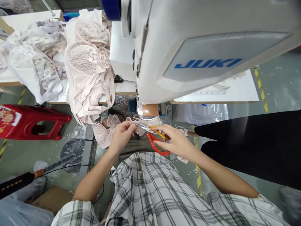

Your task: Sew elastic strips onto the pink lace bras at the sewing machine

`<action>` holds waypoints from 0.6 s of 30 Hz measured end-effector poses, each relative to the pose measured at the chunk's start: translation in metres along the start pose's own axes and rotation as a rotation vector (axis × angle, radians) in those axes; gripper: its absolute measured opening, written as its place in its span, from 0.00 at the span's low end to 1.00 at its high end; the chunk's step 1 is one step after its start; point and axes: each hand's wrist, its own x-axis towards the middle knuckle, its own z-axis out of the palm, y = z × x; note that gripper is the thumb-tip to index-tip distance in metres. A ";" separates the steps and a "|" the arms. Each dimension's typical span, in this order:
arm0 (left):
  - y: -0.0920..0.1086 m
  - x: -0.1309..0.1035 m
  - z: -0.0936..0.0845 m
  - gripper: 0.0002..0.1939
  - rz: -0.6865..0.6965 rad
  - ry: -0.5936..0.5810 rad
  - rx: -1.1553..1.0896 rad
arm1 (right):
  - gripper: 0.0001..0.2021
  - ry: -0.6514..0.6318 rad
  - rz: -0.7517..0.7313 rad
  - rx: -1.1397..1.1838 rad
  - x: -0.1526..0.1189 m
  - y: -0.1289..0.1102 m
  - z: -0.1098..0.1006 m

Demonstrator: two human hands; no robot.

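My right hand [177, 141] holds scissors [146, 128] with one red-orange and one yellow handle loop. Their blades point left, and the tips reach the fingertips of my left hand [122, 135]. That hand is closed in a pinch on the edge of a pale pink lace bra [103, 135], part of which hangs to the left below the fingers. Exactly what lies between the blades is too small to make out. Just beyond both hands is the rounded free end of the sewing machine [150, 110], with more pale fabric under it.
The white JUKI machine head [207, 50] overhangs at upper right. Pale pink lace bras [87, 62] and white ones [28, 59] are heaped at left. A red stool [35, 122] stands on the floor at left. A person's dark-clothed legs [254, 147] are close at right.
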 end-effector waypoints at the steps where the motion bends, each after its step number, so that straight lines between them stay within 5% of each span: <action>1: -0.001 0.000 0.000 0.16 -0.002 0.003 -0.010 | 0.18 -0.003 0.003 -0.002 0.000 0.000 -0.001; 10: -0.007 0.000 0.014 0.17 -0.060 0.027 -0.377 | 0.16 0.084 0.124 0.013 -0.026 0.018 -0.013; 14: -0.002 0.001 0.019 0.18 -0.076 0.015 -0.498 | 0.18 0.199 0.256 -0.048 -0.022 0.040 -0.044; 18: 0.005 0.004 0.027 0.17 -0.064 0.043 -0.524 | 0.21 0.417 0.277 -0.364 0.019 0.066 -0.091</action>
